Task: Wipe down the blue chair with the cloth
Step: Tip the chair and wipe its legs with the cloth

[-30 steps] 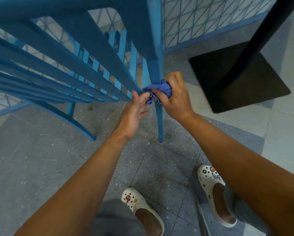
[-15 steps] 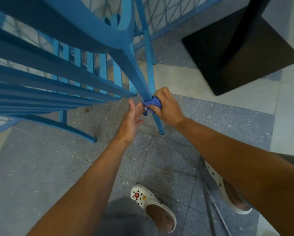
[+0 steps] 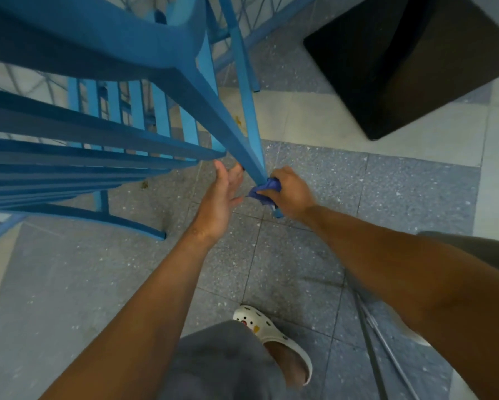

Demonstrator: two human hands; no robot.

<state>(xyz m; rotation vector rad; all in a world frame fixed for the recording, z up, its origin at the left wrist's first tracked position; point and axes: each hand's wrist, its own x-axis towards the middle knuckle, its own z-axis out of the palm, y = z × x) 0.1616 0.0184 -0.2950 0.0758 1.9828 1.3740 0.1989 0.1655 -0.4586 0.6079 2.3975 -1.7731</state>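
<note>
Fingers [image 3: 283, 180] gripping cloth [image 3: 267, 189] — chair leg [image 3: 242, 151] wrapped

right hand [image 3: 292, 194] gripping cloth [image 3: 265, 189] round chair leg [image 3: 251, 145]

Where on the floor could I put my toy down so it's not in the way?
Bare grey floor lies left of the left hand, below the chair's far leg. Around the right hand, cloth and near leg it is crowded; the black base fills the far right.

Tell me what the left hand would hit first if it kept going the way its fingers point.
Probably the blue chair: the left hand has open fingers pointing up at the leg, though depth is unclear.
</note>
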